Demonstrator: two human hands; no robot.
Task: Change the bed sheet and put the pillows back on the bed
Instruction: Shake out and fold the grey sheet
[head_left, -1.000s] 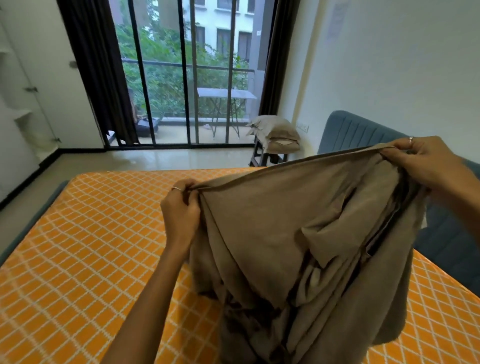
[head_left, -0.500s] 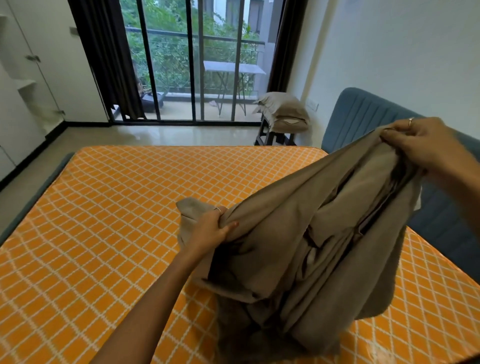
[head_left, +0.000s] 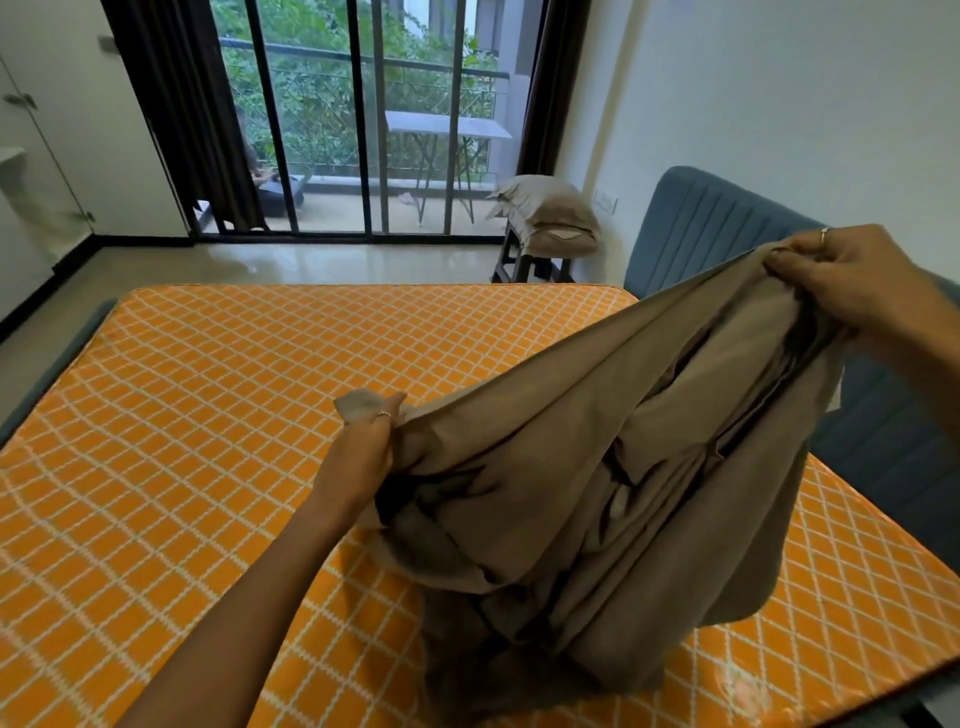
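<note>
A taupe bed sheet (head_left: 597, 467), partly folded and bunched, is held up over the bare orange mattress (head_left: 182, 467), with its lower folds resting on the mattress near the headboard side. One hemmed edge is stretched between the two hands: the left hand (head_left: 369, 441) is clenched round a corner of it, low over the middle of the mattress, and the right hand (head_left: 852, 280) is pinching the same edge higher up, in front of the blue headboard (head_left: 696, 228).

The sheet is judged to be light, soft and limp, so no shape will be kept where it is not held; many layers hang tangled below the taut edge. It is best taken at the hem and corners, which give the firmest purchase and let the folds shake out.

Open room lies across the whole mattress away from the headboard, where nothing is seen lying. The mattress edges toward the window are plainly visible for aligning. The pillows (head_left: 545, 218) are stacked on a stool beyond the mattress, near the headboard, well apart from the sheet.
</note>
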